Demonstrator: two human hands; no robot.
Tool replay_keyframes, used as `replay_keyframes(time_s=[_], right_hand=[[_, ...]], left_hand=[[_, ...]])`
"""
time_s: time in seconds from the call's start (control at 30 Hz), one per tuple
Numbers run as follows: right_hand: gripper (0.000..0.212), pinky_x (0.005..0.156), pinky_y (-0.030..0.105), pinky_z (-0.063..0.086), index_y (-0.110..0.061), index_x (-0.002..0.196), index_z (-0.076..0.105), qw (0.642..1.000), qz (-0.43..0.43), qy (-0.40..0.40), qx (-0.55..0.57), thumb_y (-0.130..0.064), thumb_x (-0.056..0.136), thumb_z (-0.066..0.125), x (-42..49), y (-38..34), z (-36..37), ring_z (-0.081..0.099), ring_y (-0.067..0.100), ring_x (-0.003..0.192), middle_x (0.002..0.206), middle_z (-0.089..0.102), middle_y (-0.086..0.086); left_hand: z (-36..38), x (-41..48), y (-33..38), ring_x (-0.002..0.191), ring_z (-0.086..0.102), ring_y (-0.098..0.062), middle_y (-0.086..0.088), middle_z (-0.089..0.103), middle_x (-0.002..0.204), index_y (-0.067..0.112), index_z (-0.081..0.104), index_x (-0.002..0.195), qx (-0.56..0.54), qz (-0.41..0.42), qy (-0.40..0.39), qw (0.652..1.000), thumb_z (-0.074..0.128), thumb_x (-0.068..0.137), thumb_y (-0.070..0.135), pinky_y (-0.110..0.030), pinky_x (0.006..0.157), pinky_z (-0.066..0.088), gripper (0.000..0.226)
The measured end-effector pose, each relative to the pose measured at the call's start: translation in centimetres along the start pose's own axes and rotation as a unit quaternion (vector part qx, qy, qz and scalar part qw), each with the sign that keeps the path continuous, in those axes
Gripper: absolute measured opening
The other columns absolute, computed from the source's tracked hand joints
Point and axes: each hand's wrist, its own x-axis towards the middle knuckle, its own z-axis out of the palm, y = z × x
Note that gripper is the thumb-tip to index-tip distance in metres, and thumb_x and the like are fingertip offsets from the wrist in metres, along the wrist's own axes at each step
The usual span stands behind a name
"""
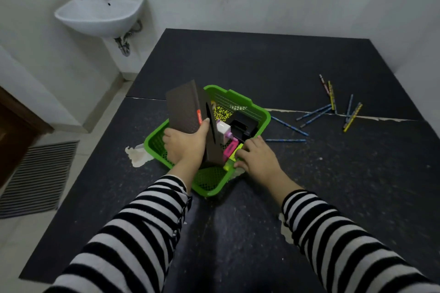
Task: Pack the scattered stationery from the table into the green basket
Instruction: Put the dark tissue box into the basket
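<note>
Dark table (262,66), sink behind. Left hand (185,145) grips notebook (183,107) on edge inside basket (238,100), probably tilting it aside for room. Right hand (257,157), fingers bent, pinches highlighter (229,164) at basket's near corner. Pencils (333,107) lie well apart on the right, unpacked

There were about nine pencils (285,140), seemingly three highlighters (230,148), one notebook (183,107) and one basket (239,98).

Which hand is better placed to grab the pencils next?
Probably the right hand, once it releases the highlighter: the pencils lie on its side of the green basket, while the left hand grips the notebook.
</note>
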Motion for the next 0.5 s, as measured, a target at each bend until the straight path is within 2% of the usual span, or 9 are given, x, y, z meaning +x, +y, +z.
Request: replay_keyframes(time_s=[0.1,0.17,0.27,0.4,0.5], right_hand=[[0.038,0.091,0.049,0.051,-0.017,0.078,0.071,0.999,0.026,0.046,0.001,-0.050,0.063,0.081,0.5,-1.8,0.6,0.062,0.030,0.076,0.075,0.058,0.009],[0.041,0.086,0.045,0.053,-0.015,0.077,0.072,0.998,0.034,0.050,-0.004,-0.053,0.062,0.080,1.0,-2.7,0.8,0.062,0.030,0.075,0.076,0.060,0.011],[0.047,0.066,0.035,0.053,-0.016,0.074,0.069,0.997,0.062,0.037,-0.013,-0.060,0.060,0.077,1.6,-3.9,0.7,0.061,0.030,0.070,0.077,0.062,0.011],[0.060,0.058,0.032,0.047,-0.016,0.071,0.066,0.994,0.103,0.026,-0.023,-0.073,0.066,0.050,2.3,-5.8,0.5,0.059,0.026,0.068,0.070,0.058,0.007],[0.063,0.059,0.031,0.046,-0.017,0.071,0.066,0.992,0.118,0.028,-0.026,-0.077,0.068,0.045,2.3,-6.8,0.6,0.060,0.025,0.069,0.071,0.061,0.006]], left_hand=[[-0.7,0.8,-0.2,0.122,0.047,-0.033,-0.014,0.047,0.131,0.004,0.039,0.127,-0.002,0.009,0.024,1.000,0.070,0.056,0.072,-0.046,0.095,0.042,0.104],[-1.1,1.2,-0.2,0.126,0.045,-0.032,-0.013,0.045,0.134,0.005,0.037,0.131,-0.012,0.012,0.023,1.000,0.071,0.058,0.070,-0.047,0.098,0.041,0.105],[-1.5,1.7,-0.1,0.125,0.045,-0.033,-0.015,0.044,0.134,0.004,0.036,0.131,0.001,0.011,0.015,1.000,0.071,0.057,0.072,-0.048,0.099,0.042,0.107],[-1.8,2.6,0.2,0.124,0.045,-0.036,-0.017,0.045,0.133,0.003,0.038,0.128,0.028,0.007,0.017,0.999,0.071,0.053,0.074,-0.049,0.096,0.041,0.109],[-1.9,3.4,0.6,0.126,0.043,-0.037,-0.018,0.043,0.135,0.002,0.036,0.130,0.048,-0.006,0.012,0.999,0.073,0.052,0.073,-0.049,0.097,0.040,0.112]])
